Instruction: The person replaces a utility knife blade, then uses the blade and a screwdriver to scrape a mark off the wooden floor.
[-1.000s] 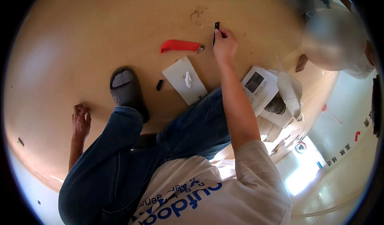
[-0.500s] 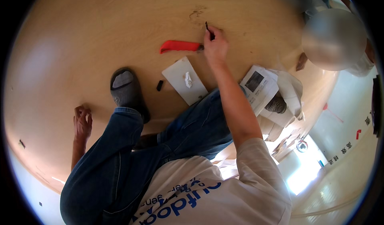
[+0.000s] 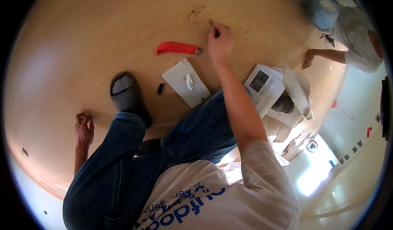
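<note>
My right hand [image 3: 220,43] reaches out over the wood-coloured surface [image 3: 123,33], fingers pinched on a thin dark pointed stick [image 3: 211,23], blurred by motion. Dark scribbled marks and specks [image 3: 195,12] lie just beyond its tip, to the left. Beside that hand rests a red-handled utility knife [image 3: 177,48], its metal end toward my wrist and apart from it. My left hand [image 3: 84,129] leans on the surface at the far left, fingers bent and somewhat apart, holding nothing. Between my legs and the knife lies a pale flat board [image 3: 184,80] with a crumpled white scrap [image 3: 189,82] on it.
A small black block [image 3: 160,89] lies left of the board. My slippered foot [image 3: 127,93] stands near it. Printed papers [image 3: 262,84] and brown wrapping lie right of my forearm. Another person [image 3: 354,37] sits at the upper right, one hand [image 3: 309,59] on the surface.
My right hand and its stick have shifted slightly, and a gap now shows between hand and knife. The view has moved a little. The other person has leaned away, uncovering their arm.
</note>
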Motion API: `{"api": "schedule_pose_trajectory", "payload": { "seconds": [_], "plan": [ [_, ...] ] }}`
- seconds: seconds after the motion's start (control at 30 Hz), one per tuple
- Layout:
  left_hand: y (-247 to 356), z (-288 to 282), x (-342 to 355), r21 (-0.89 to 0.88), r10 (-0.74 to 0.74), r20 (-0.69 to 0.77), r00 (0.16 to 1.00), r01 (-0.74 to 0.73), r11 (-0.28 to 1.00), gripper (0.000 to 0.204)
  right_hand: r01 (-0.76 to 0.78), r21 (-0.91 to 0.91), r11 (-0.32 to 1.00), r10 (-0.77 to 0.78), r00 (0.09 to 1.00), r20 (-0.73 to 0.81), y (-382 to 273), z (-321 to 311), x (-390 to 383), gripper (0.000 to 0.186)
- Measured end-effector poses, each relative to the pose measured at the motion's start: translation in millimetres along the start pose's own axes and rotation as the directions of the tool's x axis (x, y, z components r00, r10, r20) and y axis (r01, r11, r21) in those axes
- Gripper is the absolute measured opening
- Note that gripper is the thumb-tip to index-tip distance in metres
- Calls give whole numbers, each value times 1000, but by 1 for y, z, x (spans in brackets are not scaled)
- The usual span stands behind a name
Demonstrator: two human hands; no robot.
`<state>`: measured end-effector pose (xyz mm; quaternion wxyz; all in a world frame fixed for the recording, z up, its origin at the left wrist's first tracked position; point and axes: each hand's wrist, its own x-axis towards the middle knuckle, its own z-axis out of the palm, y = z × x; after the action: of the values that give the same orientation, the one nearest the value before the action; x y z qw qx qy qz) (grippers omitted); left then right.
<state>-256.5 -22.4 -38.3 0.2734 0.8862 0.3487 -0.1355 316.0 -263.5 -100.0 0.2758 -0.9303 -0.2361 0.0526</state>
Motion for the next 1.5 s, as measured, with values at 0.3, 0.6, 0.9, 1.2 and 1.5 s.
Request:
{"api": "schedule_pose_trajectory", "payload": {
  "seconds": [0.3,0.6,0.9,1.2,1.5],
  "plan": [
    [0,2,-3,22,-69,34,997,69,997,18,222,-106,969,-219,975,44,-22,14,1,22],
    [5,-1,0,14,-39,13,999,39,999,14,341,-209,916,-323,939,118,-36,19,0,20],
    [8,-4,-3,-7,-46,4,999,46,999,15,-146,111,983,128,980,149,-26,-3,15,23],
    [5,-5,3,-33,-12,-1,1000,12,999,16,-134,101,986,122,985,121,-29,2,18,23],
    [0,-8,9,-25,-37,38,999,38,999,16,-149,162,976,127,982,136,-27,15,33,26]
  ]
}}
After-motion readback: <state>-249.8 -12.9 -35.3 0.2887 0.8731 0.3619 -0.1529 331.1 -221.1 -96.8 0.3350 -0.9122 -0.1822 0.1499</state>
